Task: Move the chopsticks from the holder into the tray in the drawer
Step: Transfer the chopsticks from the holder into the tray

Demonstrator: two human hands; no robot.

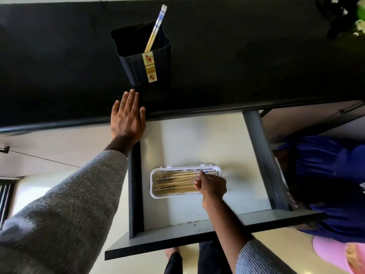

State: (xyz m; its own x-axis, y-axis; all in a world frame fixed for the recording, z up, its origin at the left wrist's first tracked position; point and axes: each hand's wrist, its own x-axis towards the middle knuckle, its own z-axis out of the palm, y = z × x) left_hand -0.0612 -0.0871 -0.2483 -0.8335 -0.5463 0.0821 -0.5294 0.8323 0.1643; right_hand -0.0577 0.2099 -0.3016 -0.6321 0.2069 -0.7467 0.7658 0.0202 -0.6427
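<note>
Left hand (126, 115), grey knit sleeve behind it: fingers straight and together, palm down, flat on the near edge of the black counter (237, 66). Holds nothing. Sits just near of the holder, not touching it.

Dark ribbed plastic holder (142, 56), square-mouthed, with a floral paper label down its front; stands on the counter, far left of centre. One pair of blue-and-white patterned bamboo chopsticks (156, 28) leans inside it, tips down, decorated ends sticking out past the far rim.

Open grey-framed drawer (136, 184) with a pale floor, pulled out below the counter edge. White rectangular plastic tray (153, 184) lies in it, long side left to right, already filled with plain bamboo chopsticks (173, 181) lying lengthwise.

Right hand (212, 185): fingers curled, over the right end of the tray, touching the chopstick ends there. A blue-patterned end shows at the fingertips along the far side. Cannot tell whether the fingers pinch a stick or only nudge the bundle.

Judgement: placing step, a batch being laid or squared in the tray. Task mostly done; one pair is left in the holder.

Next move calls for a hand to reach up to the holder, pinch the leaning pair near its upper ends, lift it out past the rim, and lay it lengthwise in the tray.
</note>
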